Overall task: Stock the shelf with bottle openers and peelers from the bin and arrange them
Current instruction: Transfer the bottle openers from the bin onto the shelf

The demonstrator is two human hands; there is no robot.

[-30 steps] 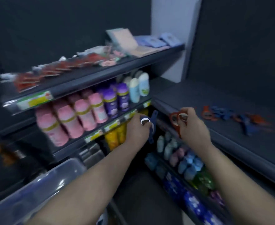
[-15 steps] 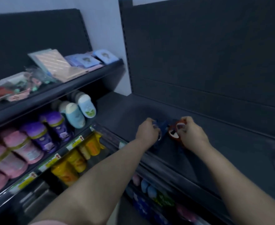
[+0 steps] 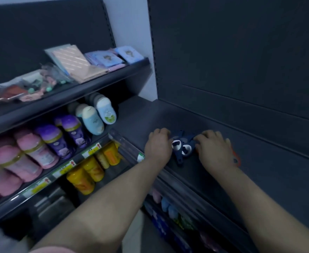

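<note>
A small cluster of dark blue bottle openers [image 3: 182, 147] with white-rimmed holes lies on the dark grey shelf [image 3: 259, 172], near its front edge. My left hand [image 3: 158, 146] is at the cluster's left side, its curled fingers gripping a blue opener. My right hand [image 3: 213, 148] is at the cluster's right side, fingertips touching the blue pieces. An orange opener [image 3: 236, 157] pokes out from under that hand's right side, held against the palm and mostly hidden.
The shelf's back panel [image 3: 241, 70] rises right behind the hands. To the left, a neighbouring unit holds packets [image 3: 80, 64] on top, pink and purple bottles [image 3: 46, 143] below, and yellow bottles [image 3: 88, 174] lower down. More bottles [image 3: 166, 205] stand under the dark shelf.
Both hands have lowered onto the dark shelf. The blue opener now lies there in a cluster between them, and the orange one is down under my right hand.
</note>
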